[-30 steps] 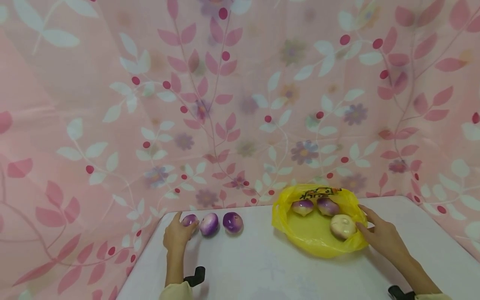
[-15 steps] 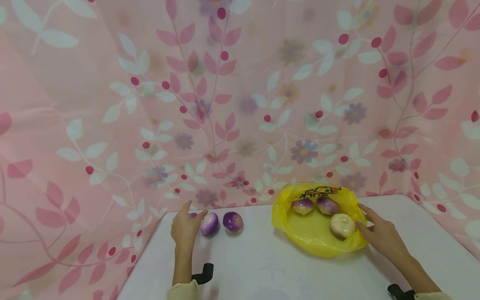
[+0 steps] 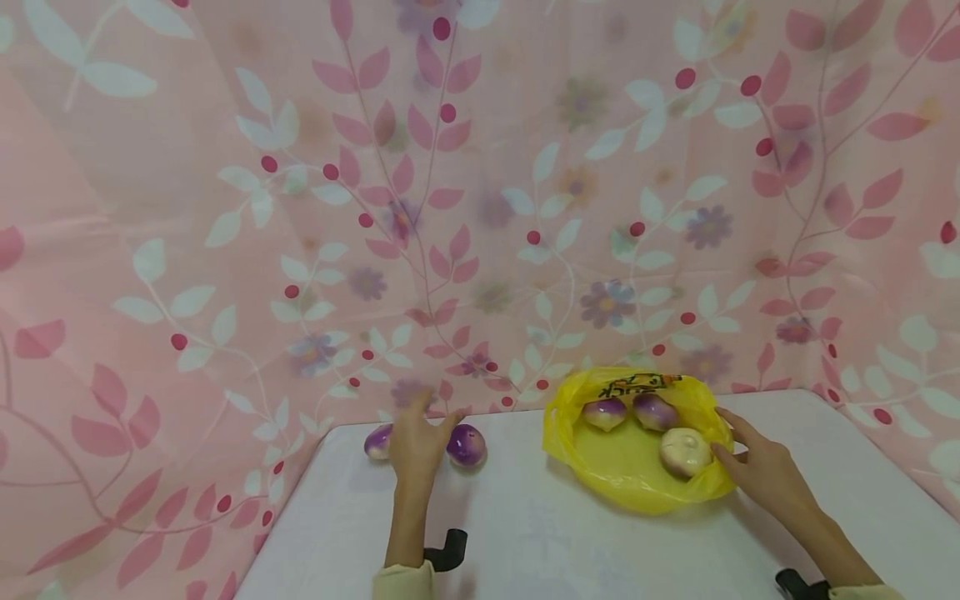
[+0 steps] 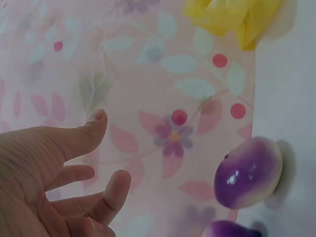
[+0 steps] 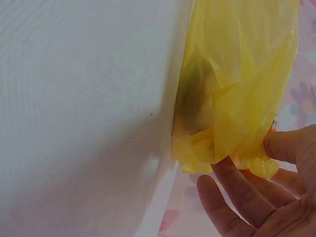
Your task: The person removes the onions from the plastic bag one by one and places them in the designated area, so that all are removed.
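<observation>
My left hand (image 3: 417, 442), fingers spread and holding nothing, hovers over the row of purple-and-white turnips at the table's back left. To its left lies one turnip (image 3: 378, 442), to its right another turnip (image 3: 467, 446); the middle one is hidden behind the hand. The left wrist view shows a glossy turnip (image 4: 249, 173) beyond the fingertips. With thumb and fingers, my right hand (image 3: 765, 467) pinches the right rim of a yellow plastic bag (image 3: 637, 498). Inside the opened bag are two purple turnips (image 3: 604, 412) at the back and a pale-side-up turnip (image 3: 686, 452) near the right hand.
Both hands work over a white table (image 3: 525, 533). Right behind its back edge hangs a pink floral curtain (image 3: 480, 250). Each wrist wears a black camera mount (image 3: 447, 552).
My left hand has let go of the leftmost turnip and moved right, now over the middle of the row. The right hand stays at the bag's rim.
</observation>
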A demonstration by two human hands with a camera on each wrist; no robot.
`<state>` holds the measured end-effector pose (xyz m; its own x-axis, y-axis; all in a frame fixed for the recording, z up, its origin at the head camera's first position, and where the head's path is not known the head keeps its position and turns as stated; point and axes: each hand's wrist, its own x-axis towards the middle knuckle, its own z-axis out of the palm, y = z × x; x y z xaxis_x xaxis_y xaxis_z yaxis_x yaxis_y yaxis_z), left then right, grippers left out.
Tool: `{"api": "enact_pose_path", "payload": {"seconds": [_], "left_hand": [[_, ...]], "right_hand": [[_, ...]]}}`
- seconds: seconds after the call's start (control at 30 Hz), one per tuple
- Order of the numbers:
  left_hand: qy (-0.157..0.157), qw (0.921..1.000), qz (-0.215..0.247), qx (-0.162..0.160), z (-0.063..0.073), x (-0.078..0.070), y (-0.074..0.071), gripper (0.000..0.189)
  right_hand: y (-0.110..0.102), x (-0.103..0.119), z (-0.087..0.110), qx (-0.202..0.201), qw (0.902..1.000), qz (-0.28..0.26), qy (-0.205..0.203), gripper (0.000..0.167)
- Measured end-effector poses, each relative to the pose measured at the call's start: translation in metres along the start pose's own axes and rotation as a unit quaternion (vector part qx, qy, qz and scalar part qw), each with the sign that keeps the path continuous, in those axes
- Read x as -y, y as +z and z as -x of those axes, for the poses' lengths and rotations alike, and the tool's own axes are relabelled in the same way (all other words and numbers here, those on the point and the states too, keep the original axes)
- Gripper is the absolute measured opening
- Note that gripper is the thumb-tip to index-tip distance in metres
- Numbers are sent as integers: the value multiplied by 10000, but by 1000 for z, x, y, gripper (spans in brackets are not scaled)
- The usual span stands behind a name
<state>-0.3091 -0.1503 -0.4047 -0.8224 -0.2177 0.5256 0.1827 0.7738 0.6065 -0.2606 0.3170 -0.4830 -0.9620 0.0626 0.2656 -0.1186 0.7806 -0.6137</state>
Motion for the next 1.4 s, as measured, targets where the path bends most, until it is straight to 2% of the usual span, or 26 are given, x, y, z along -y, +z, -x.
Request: {"api": "enact_pose_path", "payload": {"seconds": [0.13, 0.23, 0.5, 0.77, 1.07, 1.23, 1.4], "left_hand": [[113, 9998, 68, 130, 4, -9, 12, 71], [137, 9991, 198, 351, 7, -16, 21, 71], [402, 9970, 86, 649, 14, -38, 42, 67], [687, 9925, 325, 958, 22, -59, 61, 63], [815, 9882, -82, 1296, 35, -74, 91, 65], [864, 9835, -185, 1581, 46, -89, 104, 65], [1023, 9781, -241, 1796, 49, -104, 115, 65]], "right_hand": [[0, 1, 0, 6, 10000, -7, 5, 64], [1, 1, 0, -22, 10000, -8, -23, 63], [4, -1, -1, -19, 10000, 2, -16, 63], [6, -3, -1, -55, 9999, -29, -80, 63], [4, -3, -1, -111, 9999, 33, -127, 62], [4, -2, 0, -101, 9999, 33, -128, 61], [4, -1, -1, -127, 9998, 19, -178, 62]]}}
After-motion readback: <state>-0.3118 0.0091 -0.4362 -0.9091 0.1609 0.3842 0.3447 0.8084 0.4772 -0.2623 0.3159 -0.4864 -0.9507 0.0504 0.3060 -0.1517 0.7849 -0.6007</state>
